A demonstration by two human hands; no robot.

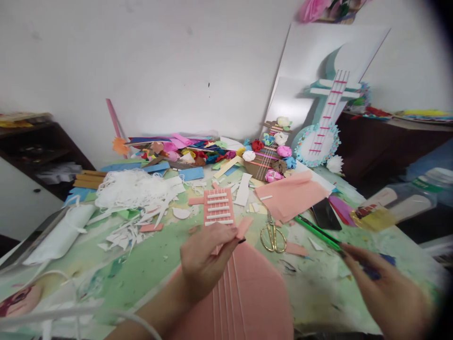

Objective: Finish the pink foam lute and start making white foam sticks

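ok so starting at the left edge of the desk (141, 269), there's a white roll (63, 231) lying on its side, with a white cable (85, 310) looping around near the front left corner. just past the roll is a big tangle of shredded white strips (127, 189). along the far edge runs a messy heap of coloured paper (177, 148).

in the middle, right up at the near edge, is the pink paper guitar (262, 288), neck pointing to the far edge, 5 white bars showing across the neck and white strings running down the body. left hand (208, 255) is over the spot where neck meets body, its grip pinched on a small pink strip (244, 227).

toward the back, right of the middle, sits a little brown guitar (260, 165) covered in paper flowers. nearer are gold-handled scissors (273, 236), loops facing the near edge, then a loose pink sheet (293, 193).

a blue and white guitar (318, 146) stands at the far right. in front of it: green cutter (316, 231) and a black phone (326, 217). right hand (389, 288) has its fingertips at the cutter's near end, but it's blurry, so can't tell if that grip is closed. clear bottle (406, 198) by the right edge.
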